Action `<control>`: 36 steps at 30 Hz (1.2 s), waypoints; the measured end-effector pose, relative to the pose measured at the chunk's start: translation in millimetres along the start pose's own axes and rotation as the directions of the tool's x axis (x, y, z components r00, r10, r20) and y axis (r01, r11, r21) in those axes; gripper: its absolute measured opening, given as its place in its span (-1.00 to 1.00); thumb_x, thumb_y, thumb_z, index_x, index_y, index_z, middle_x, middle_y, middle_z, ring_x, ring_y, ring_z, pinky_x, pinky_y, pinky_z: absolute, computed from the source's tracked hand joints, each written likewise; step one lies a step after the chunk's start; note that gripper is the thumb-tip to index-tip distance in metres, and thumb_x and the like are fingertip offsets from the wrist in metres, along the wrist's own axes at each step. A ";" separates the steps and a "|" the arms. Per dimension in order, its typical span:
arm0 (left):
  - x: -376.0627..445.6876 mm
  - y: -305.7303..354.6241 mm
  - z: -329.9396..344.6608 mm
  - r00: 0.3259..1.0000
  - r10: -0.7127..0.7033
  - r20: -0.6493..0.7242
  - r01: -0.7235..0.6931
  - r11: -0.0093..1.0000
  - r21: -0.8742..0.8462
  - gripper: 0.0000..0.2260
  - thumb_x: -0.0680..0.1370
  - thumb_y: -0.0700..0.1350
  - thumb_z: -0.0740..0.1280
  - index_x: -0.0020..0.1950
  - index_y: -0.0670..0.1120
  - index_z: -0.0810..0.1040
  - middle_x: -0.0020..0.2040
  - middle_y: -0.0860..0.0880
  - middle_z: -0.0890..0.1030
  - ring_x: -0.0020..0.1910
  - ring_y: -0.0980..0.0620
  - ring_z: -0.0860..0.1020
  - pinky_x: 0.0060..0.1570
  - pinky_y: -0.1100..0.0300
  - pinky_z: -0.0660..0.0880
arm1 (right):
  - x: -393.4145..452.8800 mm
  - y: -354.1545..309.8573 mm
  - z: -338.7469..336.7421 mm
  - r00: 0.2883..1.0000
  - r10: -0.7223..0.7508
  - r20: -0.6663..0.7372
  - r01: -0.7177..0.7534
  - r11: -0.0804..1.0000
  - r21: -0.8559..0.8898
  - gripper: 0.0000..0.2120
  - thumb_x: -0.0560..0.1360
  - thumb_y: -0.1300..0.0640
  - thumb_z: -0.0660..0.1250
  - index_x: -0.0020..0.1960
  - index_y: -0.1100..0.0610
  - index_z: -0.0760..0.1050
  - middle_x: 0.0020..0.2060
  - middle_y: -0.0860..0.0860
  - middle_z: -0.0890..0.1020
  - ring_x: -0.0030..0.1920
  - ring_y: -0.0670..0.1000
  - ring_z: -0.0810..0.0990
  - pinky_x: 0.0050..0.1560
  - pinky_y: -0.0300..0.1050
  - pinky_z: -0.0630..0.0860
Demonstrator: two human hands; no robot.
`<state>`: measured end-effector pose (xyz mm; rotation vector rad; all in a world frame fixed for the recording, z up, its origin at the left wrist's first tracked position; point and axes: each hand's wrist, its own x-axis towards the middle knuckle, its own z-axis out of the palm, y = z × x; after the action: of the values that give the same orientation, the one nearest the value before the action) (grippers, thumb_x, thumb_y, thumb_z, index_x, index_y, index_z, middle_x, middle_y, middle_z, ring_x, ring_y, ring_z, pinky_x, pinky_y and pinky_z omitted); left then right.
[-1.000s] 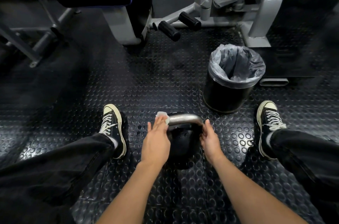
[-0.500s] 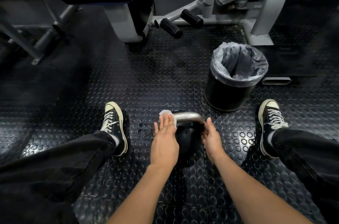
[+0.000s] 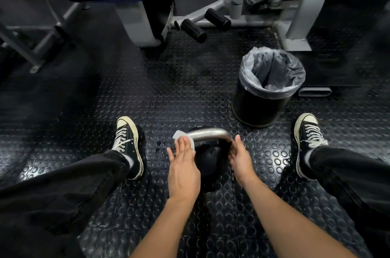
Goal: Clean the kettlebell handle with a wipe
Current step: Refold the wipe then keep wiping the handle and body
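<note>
- The kettlebell (image 3: pixel 207 158) stands on the studded black rubber floor (image 3: pixel 168 93), between the person's spread legs; its body is black and glossy, with a few bright specks on its surface.
- The handle (image 3: pixel 209 133) is a bare metal bar, silver and curved, running left to right across the top of the kettlebell.
- A white wipe (image 3: pixel 183 137) sits at the left end of the handle, folded over the bar.
- The left hand (image 3: pixel 183 165) presses the wipe against the handle with fingers straight and close together; the fingers are not curled round the bar.
- The right hand (image 3: pixel 240 159) is against the right end of the handle, fingertips up at the bend; whether its fingers wrap the bar or only rest on it cannot be told.
- A black bin (image 3: pixel 267 88) with a grey plastic liner stands on the floor beyond and to the right of the kettlebell, apart from it.
- A black-and-white sneaker (image 3: pixel 128 143) lies left of the kettlebell, another sneaker (image 3: pixel 309 141) right of it, both below black trouser legs.
- Grey exercise machine frames (image 3: pixel 304 10) with black padded rollers (image 3: pixel 194 30) stand at the far edge of the floor.
- The hands and forearms cover the near side of the kettlebell body and part of the wipe.
- Printing on top of the kettlebell is too small to read.
</note>
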<state>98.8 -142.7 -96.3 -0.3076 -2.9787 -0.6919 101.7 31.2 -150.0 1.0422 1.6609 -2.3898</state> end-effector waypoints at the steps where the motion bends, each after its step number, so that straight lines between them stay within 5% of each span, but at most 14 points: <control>1: -2.1 -3.3 0.4 1.000 -0.011 -0.006 0.011 1.000 0.016 -0.55 0.68 -0.25 0.01 0.58 -0.22 0.08 0.59 -0.16 0.16 0.59 -0.03 0.09 0.57 -0.05 -0.07 | 1.4 1.3 0.3 1.000 -0.009 -0.011 0.009 1.000 0.004 -0.56 0.60 -0.32 0.13 -0.03 -0.11 0.70 -0.03 -0.20 0.74 0.18 -0.11 0.61 0.31 -0.09 0.40; 9: -0.4 6.7 -0.1 1.000 0.010 -0.016 -0.010 0.999 -0.034 -0.50 0.64 -0.31 0.15 0.54 -0.22 0.03 0.55 -0.16 0.15 0.52 -0.10 -0.09 0.52 -0.13 -0.01 | -2.0 -0.1 0.1 1.000 -0.016 0.006 0.016 1.000 -0.017 -0.55 0.64 -0.27 0.09 -0.07 -0.11 0.70 -0.05 -0.22 0.74 0.01 -0.24 0.66 0.24 -0.15 0.42; 14: 11.9 5.5 4.9 0.999 0.028 -0.032 -0.028 1.000 0.004 -0.52 0.66 -0.27 0.07 0.56 -0.21 0.00 0.58 -0.16 0.06 0.58 -0.08 0.00 0.55 -0.09 -0.09 | -4.5 -2.9 2.3 1.000 -0.021 -0.002 0.021 0.999 -0.032 -0.53 0.64 -0.29 0.08 -0.12 -0.21 0.73 -0.08 -0.23 0.74 0.03 -0.22 0.64 0.17 -0.18 0.42; 18: 10.3 11.5 3.2 1.000 0.027 0.007 -0.027 1.000 -0.002 -0.47 0.65 -0.27 0.14 0.56 -0.19 -0.03 0.59 -0.15 0.07 0.59 -0.08 0.01 0.56 -0.10 -0.08 | -4.6 -2.1 2.7 1.000 -0.011 -0.019 0.011 1.000 -0.004 -0.55 0.65 -0.26 0.09 -0.07 -0.09 0.68 -0.12 -0.25 0.73 0.02 -0.22 0.63 0.17 -0.17 0.40; 21: -6.1 4.8 1.2 1.000 -0.006 0.028 0.006 1.000 -0.014 -0.55 0.69 -0.19 0.04 0.56 -0.18 -0.01 0.58 -0.14 0.18 0.60 -0.06 0.06 0.57 -0.07 -0.09 | -3.4 -3.6 4.2 1.000 -0.020 -0.002 0.020 1.000 -0.008 -0.52 0.65 -0.27 0.06 -0.10 -0.15 0.71 -0.12 -0.29 0.72 0.07 -0.21 0.59 0.25 -0.14 0.38; 24: 4.4 9.6 1.1 1.000 -0.024 0.007 0.025 1.000 -0.004 -0.53 0.66 -0.10 -0.12 0.57 -0.19 0.00 0.58 -0.12 0.06 0.59 -0.06 0.02 0.56 -0.06 -0.12 | -3.9 -2.3 2.6 1.000 -0.027 0.004 0.027 0.999 -0.042 -0.56 0.63 -0.32 0.05 -0.12 -0.35 0.69 -0.09 -0.30 0.72 0.14 -0.18 0.58 0.33 -0.08 0.36; 29: 5.6 7.2 -3.4 0.999 0.040 0.032 -0.042 0.998 0.051 -0.48 0.65 -0.25 0.17 0.56 -0.15 0.02 0.59 -0.07 0.14 0.58 -0.02 0.04 0.56 -0.12 0.06 | -3.8 -0.6 1.7 0.999 -0.034 0.008 0.035 0.999 -0.042 -0.57 0.62 -0.33 0.05 -0.13 -0.36 0.69 -0.10 -0.32 0.71 0.14 -0.18 0.57 0.37 -0.06 0.34; 36: 27.2 17.3 -10.3 0.994 0.056 0.095 -0.066 0.993 0.103 -0.56 0.68 -0.23 0.12 0.57 -0.16 0.20 0.57 -0.07 0.18 0.58 -0.03 0.08 0.57 -0.11 -0.01 | -7.4 -1.7 2.6 1.000 -0.015 0.014 0.015 0.999 -0.037 -0.56 0.64 -0.29 0.06 -0.15 -0.35 0.69 -0.11 -0.29 0.72 0.11 -0.17 0.59 0.32 -0.08 0.37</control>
<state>76.1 -127.2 -76.7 -0.4333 -3.0641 -0.5255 105.5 27.3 -144.0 1.0083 1.7079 -2.3600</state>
